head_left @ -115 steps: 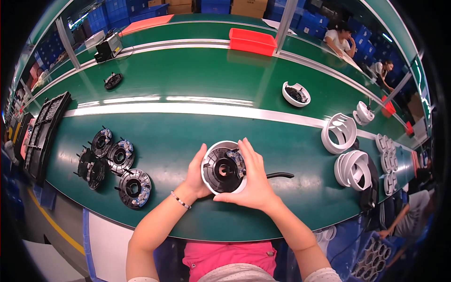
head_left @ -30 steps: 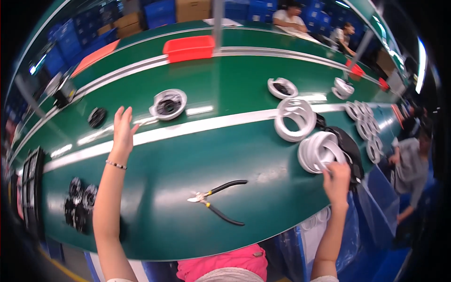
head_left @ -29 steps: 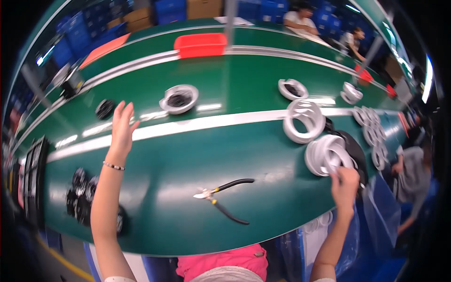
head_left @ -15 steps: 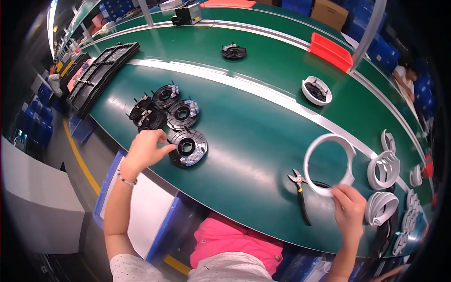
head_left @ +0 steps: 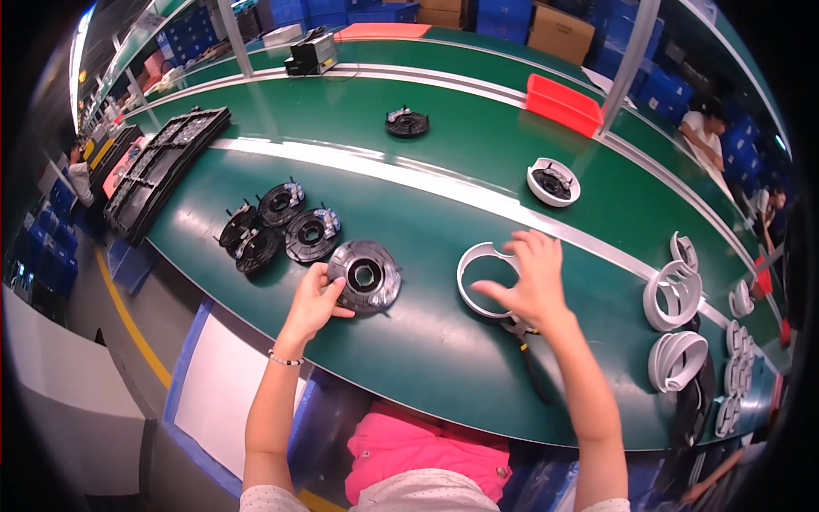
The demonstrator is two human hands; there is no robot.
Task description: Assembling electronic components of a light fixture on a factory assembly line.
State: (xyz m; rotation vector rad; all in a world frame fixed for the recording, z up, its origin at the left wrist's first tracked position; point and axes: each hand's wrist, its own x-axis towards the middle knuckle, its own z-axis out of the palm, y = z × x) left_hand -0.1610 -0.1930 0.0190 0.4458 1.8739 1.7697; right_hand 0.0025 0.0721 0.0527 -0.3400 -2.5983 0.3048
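My left hand (head_left: pixel 312 305) grips the near-left edge of a round black disc assembly (head_left: pixel 380 299), which has a ringed hole in its middle and looks lifted and slightly tilted. Its thumb lies on the face of the disc. To the right, a white plastic ring (head_left: pixel 462 282) with a notched rim rests on the green table. My right hand (head_left: pixel 539 277) hovers over the ring's right side, fingers and thumb spread, partly hiding it. Beneath that wrist lie diagonal cutters (head_left: pixel 534 369) with black and yellow handles, their jaws mostly hidden.
Several more black discs (head_left: pixel 312 235) cluster at left, beside long black trays (head_left: pixel 162 175). White rings (head_left: pixel 678 363) are stacked at right. A white ring holding a black disc (head_left: pixel 553 183), another disc (head_left: pixel 407 123) and a red bin (head_left: pixel 563 106) occupy the far belt. Co-workers sit at far right.
My left hand has brought one black disc rightward, away from the cluster. The white ring has been moved left and set down, and my right hand has released it and opened.
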